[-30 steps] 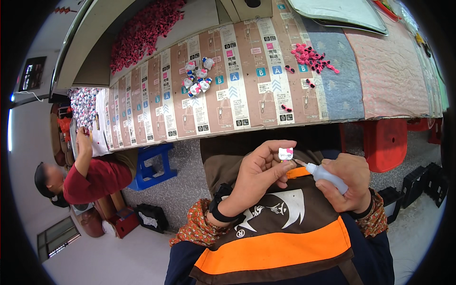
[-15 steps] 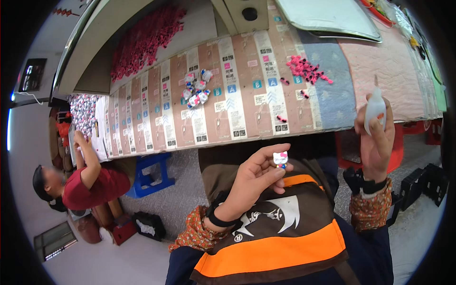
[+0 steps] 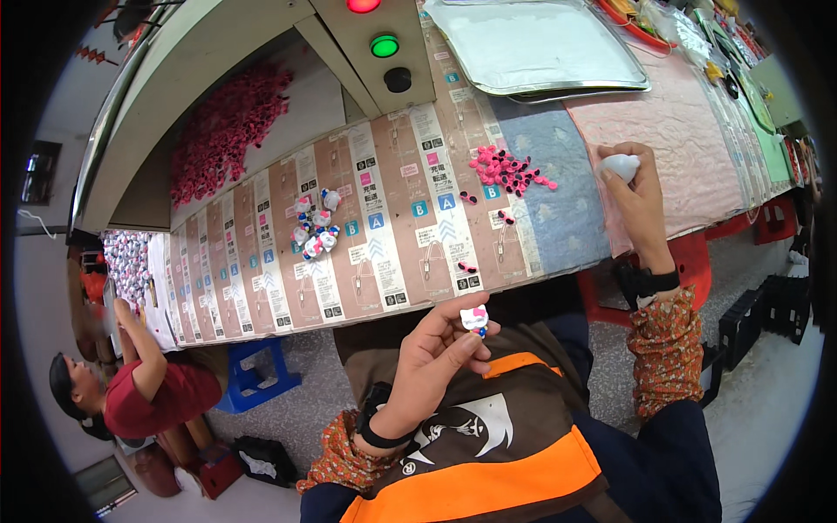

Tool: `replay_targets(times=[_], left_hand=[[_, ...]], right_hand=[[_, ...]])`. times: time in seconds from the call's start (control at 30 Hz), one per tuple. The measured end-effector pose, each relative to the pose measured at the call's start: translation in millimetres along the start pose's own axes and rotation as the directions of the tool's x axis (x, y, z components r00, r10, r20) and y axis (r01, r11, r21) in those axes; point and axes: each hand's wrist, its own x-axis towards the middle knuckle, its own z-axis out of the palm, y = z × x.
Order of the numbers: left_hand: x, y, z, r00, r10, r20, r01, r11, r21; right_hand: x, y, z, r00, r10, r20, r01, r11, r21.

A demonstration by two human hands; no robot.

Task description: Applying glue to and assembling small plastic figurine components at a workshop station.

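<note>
My left hand pinches a small white cat-shaped figure with a pink bow in front of my chest, just below the table edge. My right hand is stretched out over the pink quilted cloth and grips a small white squeeze bottle. A heap of small pink bows lies on the blue cloth to the left of that hand. A cluster of finished white figures sits further left on the paper-covered table.
A metal tray stands at the back, beside a panel with a green button. A mass of pink parts fills a bin at the back left. Another person in a red top sits at lower left by a blue stool.
My right hand left my left hand, swung out to the right with the bottle and now lowers onto the pink cloth. My left hand keeps the figure almost still.
</note>
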Motion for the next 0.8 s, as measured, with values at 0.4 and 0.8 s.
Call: replay_targets(times=[0.4, 0.8], left_hand=[[12.4, -3.2, -9.1, 0.999, -0.024, 0.027, 0.025, 0.999, -0.021], [2.7, -7.6, -19.1, 1.000, -0.002, -0.011, 0.002, 1.000, -0.018]], right_hand=[[-25.8, -58.1, 61.9, 0.903, -0.379, 0.204, 0.428, 0.743, -0.514], [-28.5, -47.7, 68.6, 0.980, -0.146, 0.137, 0.190, 0.896, -0.402]])
